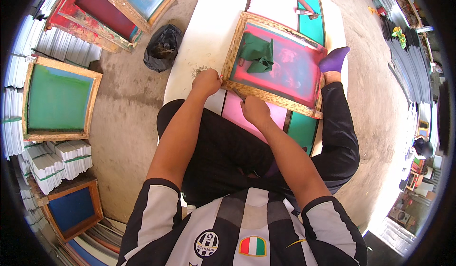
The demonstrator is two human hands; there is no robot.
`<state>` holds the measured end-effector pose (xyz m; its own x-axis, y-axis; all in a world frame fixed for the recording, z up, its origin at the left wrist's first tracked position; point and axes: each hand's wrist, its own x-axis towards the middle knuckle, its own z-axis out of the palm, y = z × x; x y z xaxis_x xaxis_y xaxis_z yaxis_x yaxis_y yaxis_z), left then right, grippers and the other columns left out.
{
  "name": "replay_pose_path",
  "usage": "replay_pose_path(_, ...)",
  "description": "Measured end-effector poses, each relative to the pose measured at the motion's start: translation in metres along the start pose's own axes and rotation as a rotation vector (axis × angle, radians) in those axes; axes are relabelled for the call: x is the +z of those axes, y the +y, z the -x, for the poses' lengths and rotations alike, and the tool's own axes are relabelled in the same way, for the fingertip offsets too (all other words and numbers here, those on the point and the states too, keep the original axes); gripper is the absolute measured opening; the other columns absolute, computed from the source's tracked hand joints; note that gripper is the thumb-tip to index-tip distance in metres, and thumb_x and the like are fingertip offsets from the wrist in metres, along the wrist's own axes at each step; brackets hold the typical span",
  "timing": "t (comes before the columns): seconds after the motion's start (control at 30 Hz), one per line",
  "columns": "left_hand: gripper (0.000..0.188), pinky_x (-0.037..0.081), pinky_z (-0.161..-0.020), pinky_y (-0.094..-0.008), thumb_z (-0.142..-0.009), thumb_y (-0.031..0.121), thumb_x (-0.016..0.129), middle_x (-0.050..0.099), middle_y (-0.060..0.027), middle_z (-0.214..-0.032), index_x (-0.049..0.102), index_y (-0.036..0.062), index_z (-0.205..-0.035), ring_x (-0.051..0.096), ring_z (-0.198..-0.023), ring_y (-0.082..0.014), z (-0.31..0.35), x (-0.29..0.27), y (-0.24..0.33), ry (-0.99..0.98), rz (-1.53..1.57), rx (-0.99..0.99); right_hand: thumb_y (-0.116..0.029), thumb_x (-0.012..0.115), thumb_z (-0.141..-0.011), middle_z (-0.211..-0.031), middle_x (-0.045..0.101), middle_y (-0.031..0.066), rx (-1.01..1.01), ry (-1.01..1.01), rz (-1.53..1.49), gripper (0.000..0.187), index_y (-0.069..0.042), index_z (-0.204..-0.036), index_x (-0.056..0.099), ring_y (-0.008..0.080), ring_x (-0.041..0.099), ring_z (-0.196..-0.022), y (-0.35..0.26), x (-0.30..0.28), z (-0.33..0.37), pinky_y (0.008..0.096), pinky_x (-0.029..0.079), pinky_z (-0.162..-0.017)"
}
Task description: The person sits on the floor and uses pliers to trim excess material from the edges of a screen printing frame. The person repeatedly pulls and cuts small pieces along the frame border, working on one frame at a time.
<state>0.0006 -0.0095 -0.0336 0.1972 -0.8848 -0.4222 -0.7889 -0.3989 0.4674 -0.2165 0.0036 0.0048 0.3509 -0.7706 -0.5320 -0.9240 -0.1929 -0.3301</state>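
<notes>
A wooden silk-screen frame [280, 100] with pink-smeared mesh lies tilted across the white bench. Crumpled dark green cloth [259, 52] rests on its mesh. My left hand [207, 82] is closed, its fingertips at the frame's near left corner; what they pinch is too small to make out. Closed around a thin dark tool [237, 94], my right hand [255, 110] is at the near wooden edge. The tool's tip points at that edge; its exact kind is unclear. Small greenish scraps [202, 70] lie beside my left hand.
A hammer [304, 7] lies at the bench's far end. My socked foot [335, 59] is against the frame's right side. A black plastic bag [163, 47] stands on the floor at left, near other screen frames [90, 100] and stacked white sheets [61, 164].
</notes>
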Motion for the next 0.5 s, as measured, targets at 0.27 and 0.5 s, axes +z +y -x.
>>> replay_pose_path(0.27,0.026,0.056,-0.086,-0.0457,-0.086,0.029,0.073,0.075,-0.0192,-0.098,0.079,0.0074,-0.100,0.072,-0.096,-0.0358,0.003,-0.006,0.002,0.007,0.014,-0.016,-0.034,0.060,-0.094,-0.099,0.070,0.0296,0.018,0.230,-0.097,0.038,-0.002,-0.113,0.065,0.0456,0.069,-0.092,0.024,0.053,-0.014,0.0561,0.054,-0.083)
replay_pose_path(0.5,0.026,0.056,-0.084,-0.0421,-0.084,0.028,0.075,0.076,-0.0153,-0.098,0.079,0.0088,-0.102,0.073,-0.096,-0.0311,0.013,-0.024,0.010,0.022,0.059,-0.015,-0.035,0.060,-0.094,-0.095,0.070,0.0283,-0.027,0.205,-0.204,0.039,-0.004,-0.116,0.064,0.0463,0.068,-0.091,0.037,0.042,-0.005,0.0566,0.053,-0.081)
